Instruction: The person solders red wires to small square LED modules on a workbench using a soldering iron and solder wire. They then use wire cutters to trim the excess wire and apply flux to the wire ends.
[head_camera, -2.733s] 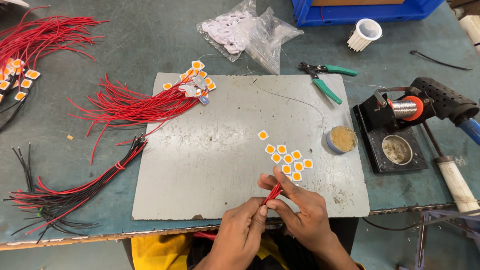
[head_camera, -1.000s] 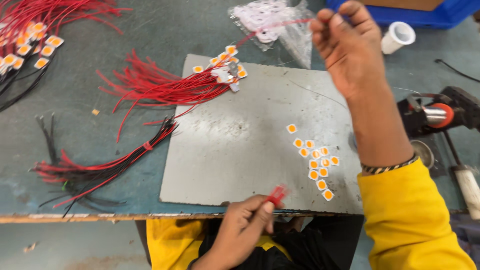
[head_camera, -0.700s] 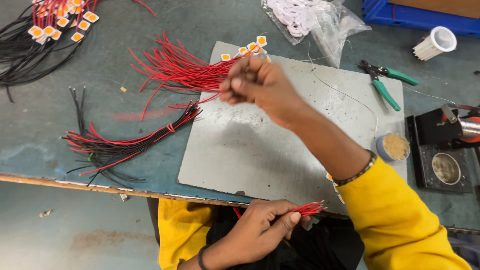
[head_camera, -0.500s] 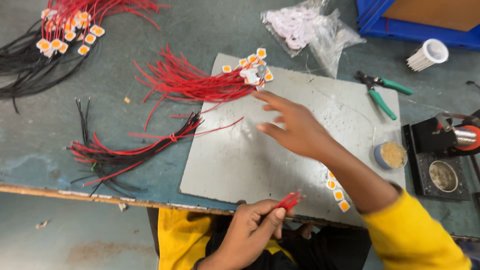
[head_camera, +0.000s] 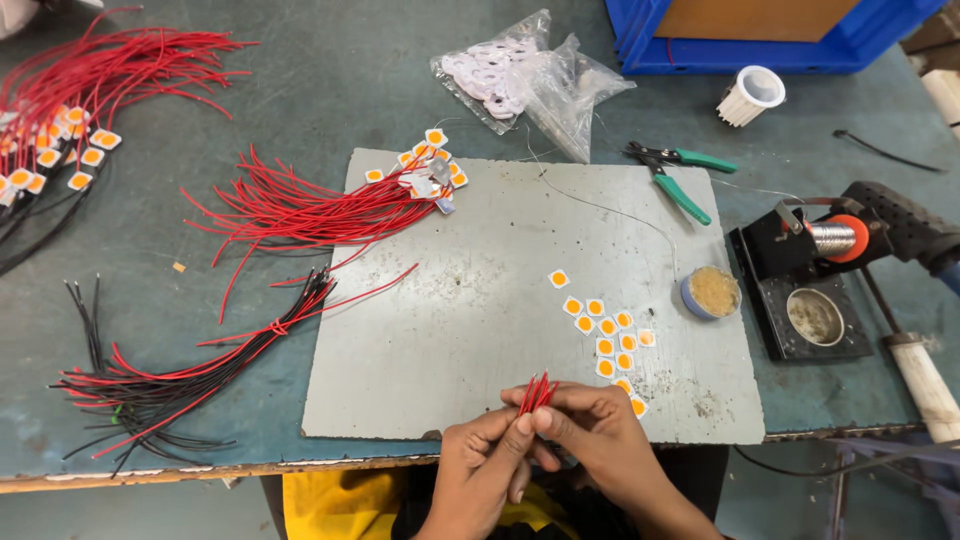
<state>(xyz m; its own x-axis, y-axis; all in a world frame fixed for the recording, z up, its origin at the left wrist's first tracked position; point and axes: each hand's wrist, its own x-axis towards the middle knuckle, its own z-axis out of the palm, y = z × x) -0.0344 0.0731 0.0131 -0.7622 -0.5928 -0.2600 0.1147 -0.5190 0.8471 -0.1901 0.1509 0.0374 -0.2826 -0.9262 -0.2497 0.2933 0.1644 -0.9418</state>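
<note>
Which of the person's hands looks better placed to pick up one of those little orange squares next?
Probably the right hand: the orange squares lie just beyond it, on its side of the grey plate, while the left hand pinches the red wires.

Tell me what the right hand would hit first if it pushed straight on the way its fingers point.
The right hand points left, fingertips on the red wires. Just beyond is the left hand, already touching, so it meets that first.
</note>
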